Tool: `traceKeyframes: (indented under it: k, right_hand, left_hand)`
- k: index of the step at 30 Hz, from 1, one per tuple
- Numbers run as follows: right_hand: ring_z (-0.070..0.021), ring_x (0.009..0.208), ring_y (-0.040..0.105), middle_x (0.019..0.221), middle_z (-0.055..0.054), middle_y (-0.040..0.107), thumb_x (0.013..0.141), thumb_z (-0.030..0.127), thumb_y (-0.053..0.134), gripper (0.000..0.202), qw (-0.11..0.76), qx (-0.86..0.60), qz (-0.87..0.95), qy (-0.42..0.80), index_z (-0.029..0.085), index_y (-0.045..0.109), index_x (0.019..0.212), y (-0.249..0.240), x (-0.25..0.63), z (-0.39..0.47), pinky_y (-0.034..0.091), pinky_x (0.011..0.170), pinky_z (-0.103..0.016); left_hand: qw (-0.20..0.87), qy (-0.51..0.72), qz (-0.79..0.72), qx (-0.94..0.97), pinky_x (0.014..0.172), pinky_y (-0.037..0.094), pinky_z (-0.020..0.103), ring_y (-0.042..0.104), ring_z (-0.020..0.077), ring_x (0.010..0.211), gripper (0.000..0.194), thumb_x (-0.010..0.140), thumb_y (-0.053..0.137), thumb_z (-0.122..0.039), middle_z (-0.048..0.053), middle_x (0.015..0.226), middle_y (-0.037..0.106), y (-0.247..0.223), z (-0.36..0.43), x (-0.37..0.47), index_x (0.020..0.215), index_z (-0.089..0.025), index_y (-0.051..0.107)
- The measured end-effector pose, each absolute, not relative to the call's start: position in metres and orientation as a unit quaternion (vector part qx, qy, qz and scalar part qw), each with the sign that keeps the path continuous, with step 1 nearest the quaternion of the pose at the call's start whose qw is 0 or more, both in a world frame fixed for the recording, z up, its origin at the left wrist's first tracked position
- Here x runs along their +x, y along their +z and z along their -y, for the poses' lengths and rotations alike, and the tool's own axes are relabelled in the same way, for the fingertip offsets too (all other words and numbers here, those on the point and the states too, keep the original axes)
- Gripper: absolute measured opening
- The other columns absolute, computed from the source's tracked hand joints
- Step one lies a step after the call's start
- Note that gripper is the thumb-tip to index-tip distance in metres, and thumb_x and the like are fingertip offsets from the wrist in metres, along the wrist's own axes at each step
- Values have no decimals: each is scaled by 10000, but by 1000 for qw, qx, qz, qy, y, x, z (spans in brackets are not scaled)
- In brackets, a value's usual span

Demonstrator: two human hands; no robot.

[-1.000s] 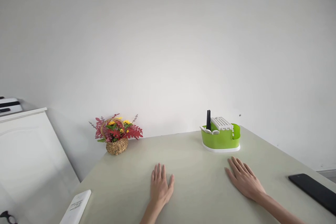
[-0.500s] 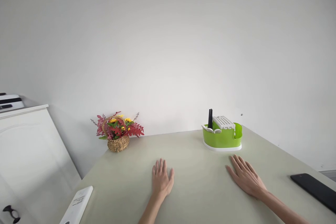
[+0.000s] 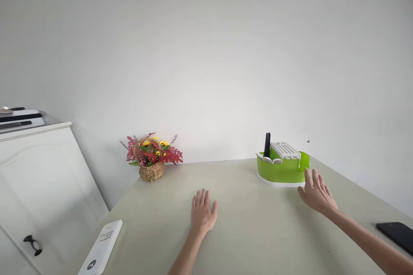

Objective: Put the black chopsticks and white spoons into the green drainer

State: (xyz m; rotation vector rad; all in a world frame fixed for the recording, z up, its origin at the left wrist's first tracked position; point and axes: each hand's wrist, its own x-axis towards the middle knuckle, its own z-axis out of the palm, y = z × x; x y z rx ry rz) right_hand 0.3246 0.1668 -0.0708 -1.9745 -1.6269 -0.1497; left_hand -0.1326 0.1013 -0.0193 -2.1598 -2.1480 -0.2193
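My left hand [image 3: 204, 214] lies flat on the pale table [image 3: 245, 240] with its fingers spread, holding nothing. Raised a little off the surface, my right hand [image 3: 318, 191] has its fingers apart beside the front right corner of a green utensil holder [image 3: 279, 172] and overlaps it in view. The holder stands on a white base. Black chopsticks [image 3: 267, 145] rise upright from its left part, and white spoons [image 3: 271, 160] hang over its front rim. A white slatted rack [image 3: 285, 150] covers the middle.
A wicker basket [image 3: 152, 172] of red and yellow flowers stands at the back left. A white slab-like device [image 3: 102, 245] lies at the left edge, a black phone [image 3: 397, 236] at the right. Left of the table is a white cabinet [image 3: 48, 172]; behind is the wall.
My right hand has lifted off the table and moved forward to the holder's right side. My left hand stays flat on the table. The view has turned slightly left.
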Motion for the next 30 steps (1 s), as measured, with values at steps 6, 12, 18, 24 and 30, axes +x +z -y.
traceKeyframes:
  k: [6, 12, 18, 24, 30]
  right_hand:
    - [-460, 1515, 247, 1698, -237, 119, 936, 416, 345, 768, 259, -724, 638, -29, 142, 153, 1627, -79, 329, -171, 472, 1024, -619]
    - [-449, 1501, 293, 1705, -217, 97, 908, 387, 404, 796, 249, -715, 653, -23, 187, 134, 1629, -78, 338, -174, 530, 955, -595]
    - [-403, 1483, 363, 1700, -227, 125, 891, 362, 426, 847, 241, -709, 663, -11, 142, 76, 1630, -72, 339, -183, 497, 1035, -537]
    - [-372, 1511, 316, 1699, -230, 130, 879, 339, 466, 910, 248, -693, 677, -11, 65, 10, 1616, -66, 321, -179, 449, 1120, -472]
    - [-423, 1538, 203, 1711, -185, 135, 884, 327, 497, 871, 254, -671, 697, -2, 107, 79, 1616, -54, 296, -160, 509, 1060, -527]
  left_hand:
    - [44, -74, 708, -701, 1275, 157, 523, 178, 308, 1562, 723, 1010, 177, -549, 62, 1679, 245, -21, -99, -131, 1597, -157, 332]
    - [48, -71, 710, -699, 1276, 163, 519, 180, 302, 1562, 718, 1012, 171, -547, 58, 1678, 251, -22, -98, -130, 1594, -162, 342]
    - [49, -73, 713, -696, 1272, 185, 522, 201, 307, 1556, 696, 1018, 181, -522, 63, 1673, 265, -23, -94, -130, 1588, -163, 357]
    - [63, -68, 715, -693, 1271, 198, 518, 211, 307, 1553, 665, 1022, 198, -478, 60, 1667, 283, -20, -89, -128, 1579, -161, 375]
    - [62, -65, 717, -691, 1272, 204, 510, 216, 300, 1553, 655, 1024, 203, -464, 59, 1665, 281, -18, -88, -126, 1576, -161, 383]
